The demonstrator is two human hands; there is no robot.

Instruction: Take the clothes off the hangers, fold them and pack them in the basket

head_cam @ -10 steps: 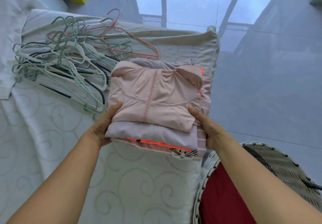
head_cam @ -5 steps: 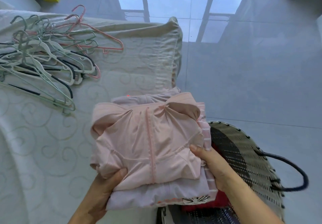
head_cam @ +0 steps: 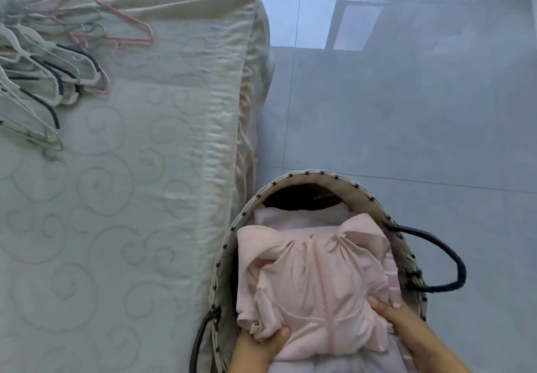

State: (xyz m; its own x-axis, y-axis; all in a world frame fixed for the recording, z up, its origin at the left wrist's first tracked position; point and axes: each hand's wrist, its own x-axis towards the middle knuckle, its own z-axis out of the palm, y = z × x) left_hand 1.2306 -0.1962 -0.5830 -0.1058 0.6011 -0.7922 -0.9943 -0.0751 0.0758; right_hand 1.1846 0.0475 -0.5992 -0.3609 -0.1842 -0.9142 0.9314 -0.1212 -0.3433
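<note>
- The woven basket [head_cam: 363,191] stands on the floor, tight against the side of the bed, with a pale rim marked by dark stitches and a dark loop handle [head_cam: 453,259] hanging out on its right side; a second dark handle shows at its lower left.
- A stack of folded clothes [head_cam: 316,282] sits in the mouth of the basket, a pale pink garment on top with lilac and striped pink layers showing beneath it at the edges.
- At the far end of the basket, a dark item with a white piece beside it lies below the stack; what they are cannot be told.
- The left hand [head_cam: 261,349] grips the near left corner of the stack, thumb on top of the pink cloth.
- The right hand [head_cam: 406,329] clamps the near right edge, thumb pressed on top, fingers hidden under the cloth.
- The hands are apart, one at each side of the stack.
- The bed [head_cam: 122,227] carries a white quilted cover with a swirl pattern, rumpled along its right edge.
- A heap of empty hangers [head_cam: 55,61], white, grey-green, pink and dark-tipped, lies at the bed's far left, well apart from the basket.
- The floor [head_cam: 406,111] is glossy pale tile, mirroring a window frame.
</note>
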